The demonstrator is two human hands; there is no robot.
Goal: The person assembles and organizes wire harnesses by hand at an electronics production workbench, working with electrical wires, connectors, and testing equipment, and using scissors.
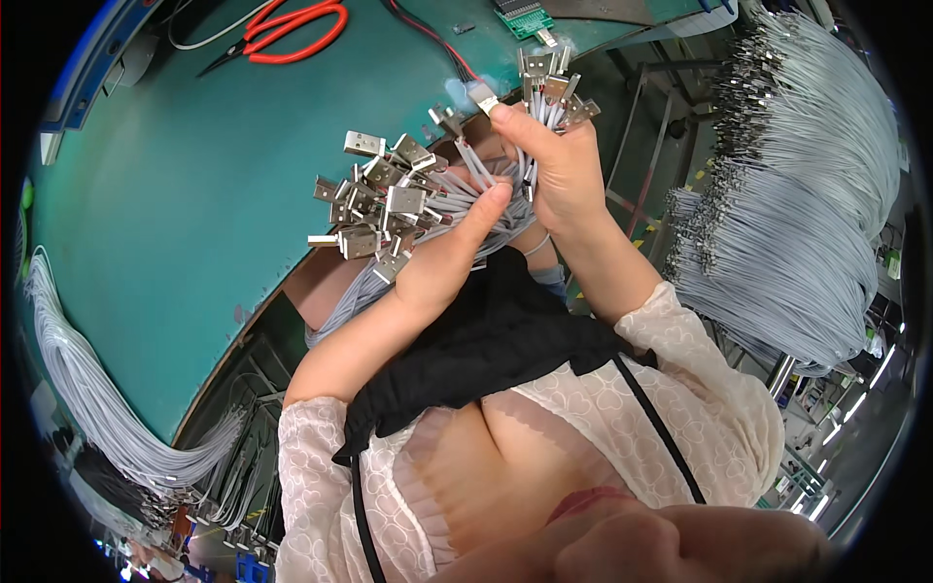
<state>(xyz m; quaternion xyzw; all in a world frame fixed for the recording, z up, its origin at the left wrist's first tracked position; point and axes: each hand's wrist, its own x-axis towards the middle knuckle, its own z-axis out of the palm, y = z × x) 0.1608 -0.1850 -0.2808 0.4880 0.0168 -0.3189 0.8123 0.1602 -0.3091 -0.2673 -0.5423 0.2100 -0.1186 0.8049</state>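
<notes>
A bundle of grey USB cables [452, 202] lies across my left hand [442, 253], which is closed around it with the thumb on top. Their bare metal plugs [405, 200] fan out to the left over the green table's edge. My right hand [569, 170] grips a second cluster of USB cables [556, 89], plugs pointing up. Its thumb presses by a single metal plug [482, 96], which meets the end of a red and black lead [442, 41] with a bluish, cloudy covering. Whether the two are joined I cannot tell.
Red-handled scissors [255, 47] rest on the green table [175, 214], with a small green circuit board [525, 21] at its far edge. Thick stacks of grey cables [807, 214] stand to the right. Another cable bundle [92, 398] drapes over the table's left edge.
</notes>
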